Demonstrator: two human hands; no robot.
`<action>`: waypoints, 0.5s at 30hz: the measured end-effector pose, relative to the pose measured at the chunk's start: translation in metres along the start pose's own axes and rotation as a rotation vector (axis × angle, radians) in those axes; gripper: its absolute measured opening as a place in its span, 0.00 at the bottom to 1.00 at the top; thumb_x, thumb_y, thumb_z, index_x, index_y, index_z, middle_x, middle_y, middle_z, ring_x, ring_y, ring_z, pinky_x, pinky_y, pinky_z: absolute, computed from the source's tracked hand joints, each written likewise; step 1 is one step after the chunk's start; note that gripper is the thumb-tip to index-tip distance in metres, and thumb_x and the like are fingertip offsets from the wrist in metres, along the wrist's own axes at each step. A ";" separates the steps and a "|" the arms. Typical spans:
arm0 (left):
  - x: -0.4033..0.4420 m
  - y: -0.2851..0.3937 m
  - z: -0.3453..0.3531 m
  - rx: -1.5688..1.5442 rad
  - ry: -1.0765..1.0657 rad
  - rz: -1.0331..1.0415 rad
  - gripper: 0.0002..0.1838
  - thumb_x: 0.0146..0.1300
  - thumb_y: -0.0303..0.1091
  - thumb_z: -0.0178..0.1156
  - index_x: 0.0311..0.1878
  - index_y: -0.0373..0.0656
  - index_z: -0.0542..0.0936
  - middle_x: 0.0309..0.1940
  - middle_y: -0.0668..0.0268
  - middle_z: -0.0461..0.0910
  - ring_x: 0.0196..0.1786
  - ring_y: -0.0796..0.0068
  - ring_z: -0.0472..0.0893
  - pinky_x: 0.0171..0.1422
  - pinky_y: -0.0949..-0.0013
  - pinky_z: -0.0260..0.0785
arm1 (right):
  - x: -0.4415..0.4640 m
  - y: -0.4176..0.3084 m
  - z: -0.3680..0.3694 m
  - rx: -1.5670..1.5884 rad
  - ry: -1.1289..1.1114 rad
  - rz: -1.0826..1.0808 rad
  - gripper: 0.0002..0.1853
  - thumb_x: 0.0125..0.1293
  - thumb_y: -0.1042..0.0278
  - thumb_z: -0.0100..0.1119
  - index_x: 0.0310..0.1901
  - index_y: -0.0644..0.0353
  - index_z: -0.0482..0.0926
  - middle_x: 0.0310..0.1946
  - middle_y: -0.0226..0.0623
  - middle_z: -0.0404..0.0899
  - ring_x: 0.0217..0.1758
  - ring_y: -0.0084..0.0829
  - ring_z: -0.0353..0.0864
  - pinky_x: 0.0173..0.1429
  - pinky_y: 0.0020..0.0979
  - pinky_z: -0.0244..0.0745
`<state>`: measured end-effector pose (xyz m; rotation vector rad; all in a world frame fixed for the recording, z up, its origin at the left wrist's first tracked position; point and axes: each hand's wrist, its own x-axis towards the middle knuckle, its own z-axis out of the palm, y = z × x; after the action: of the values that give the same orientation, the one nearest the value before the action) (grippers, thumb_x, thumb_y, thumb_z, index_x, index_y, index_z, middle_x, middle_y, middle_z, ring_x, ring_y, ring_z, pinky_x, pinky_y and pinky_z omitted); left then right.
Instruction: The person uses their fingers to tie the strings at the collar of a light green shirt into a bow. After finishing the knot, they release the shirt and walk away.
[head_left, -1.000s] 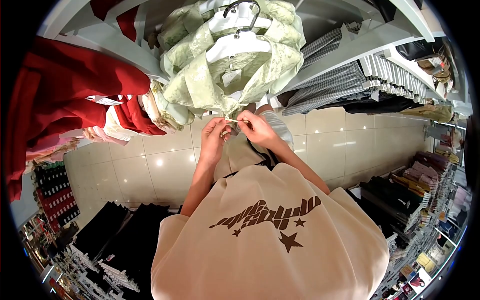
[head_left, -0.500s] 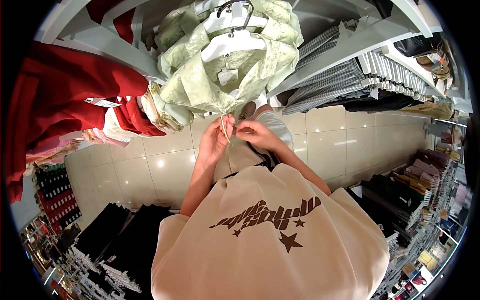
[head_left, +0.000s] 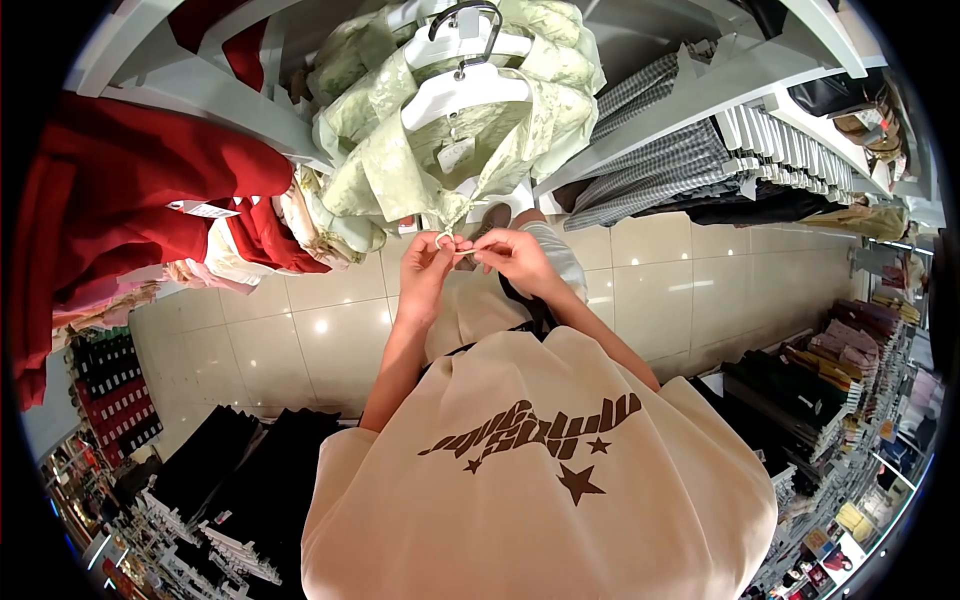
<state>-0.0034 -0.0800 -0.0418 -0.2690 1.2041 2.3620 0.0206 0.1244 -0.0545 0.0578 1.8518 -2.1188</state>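
A pale green patterned blouse hangs in front of me on a white hanger with a dark hook. A white price tag dangles inside its neckline. At the blouse's lower front is a knot, from which a thin light tie string comes down in a small loop. My left hand pinches this string just under the knot. On the other side, my right hand pinches a stretch of the same string between thumb and fingertips. Both hands are close together, their fingertips nearly touching.
More green garments hang behind the blouse. Red clothes hang at the left, checked trousers at the right under a white shelf frame. Black garments hang at lower left. Stacked clothes stand at lower right over the tiled floor.
My right hand has moved in and now holds the string, drawn sideways between both hands. A loop shows at the left fingertips, where the string's end hung down before.
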 end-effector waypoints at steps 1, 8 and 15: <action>0.000 0.003 0.004 0.127 0.034 0.032 0.03 0.79 0.26 0.59 0.51 0.38 0.78 0.50 0.57 0.85 0.56 0.66 0.87 0.62 0.66 0.81 | 0.001 -0.002 -0.001 0.061 0.051 0.025 0.06 0.75 0.77 0.66 0.49 0.68 0.84 0.40 0.33 0.87 0.40 0.24 0.86 0.49 0.27 0.83; 0.004 0.003 -0.002 0.368 0.034 0.044 0.04 0.82 0.27 0.56 0.52 0.37 0.73 0.47 0.54 0.87 0.45 0.66 0.90 0.52 0.65 0.84 | 0.023 0.008 0.004 -0.091 0.193 -0.055 0.10 0.75 0.78 0.64 0.54 0.71 0.85 0.44 0.37 0.89 0.48 0.24 0.88 0.51 0.28 0.84; 0.003 -0.004 -0.002 0.311 0.025 0.050 0.12 0.79 0.22 0.55 0.59 0.40 0.64 0.45 0.50 0.86 0.46 0.65 0.90 0.54 0.64 0.86 | 0.018 -0.014 0.029 0.166 -0.011 0.007 0.11 0.75 0.76 0.65 0.54 0.72 0.84 0.46 0.34 0.85 0.48 0.22 0.85 0.50 0.27 0.84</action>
<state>-0.0038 -0.0784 -0.0466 -0.1665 1.5815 2.1761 0.0046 0.0938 -0.0409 0.0910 1.6635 -2.2582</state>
